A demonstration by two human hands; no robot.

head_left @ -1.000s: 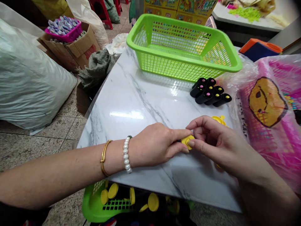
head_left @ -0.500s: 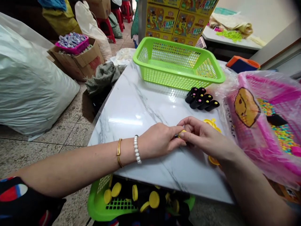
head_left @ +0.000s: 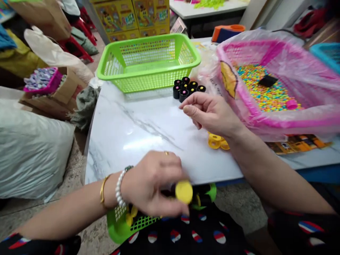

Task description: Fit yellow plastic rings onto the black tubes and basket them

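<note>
My left hand point(head_left: 155, 184), blurred by motion, is low over the lower green basket point(head_left: 114, 226). Its thumb and fingers are closed round a small black cup with a round yellow cap point(head_left: 183, 192); the cup's dark body is mostly hidden. Other yellow-capped black pieces lie in that basket, partly covered by the hand. My right hand point(head_left: 209, 111) hovers above the table, just in front of a cluster of small black cups point(head_left: 184, 95) with pink or yellow centres. Its fingers are loosely curved, and nothing shows in them. Beneath its wrist lie several yellow plastic pieces point(head_left: 214, 141).
A large green basket point(head_left: 148, 76) stands at the back of the marble-patterned table point(head_left: 106, 124). To the right, a plastic-lined pink basket point(head_left: 255, 118) holds many coloured beads point(head_left: 262, 94), a black piece and a pink cup. White sacks point(head_left: 34, 145) and cartons point(head_left: 55, 94) crowd the floor at left.
My hands have separated. The left has come down and towards me with the yellow-capped cup, while the right has moved up towards the black cups. The camera view has turned right.
</note>
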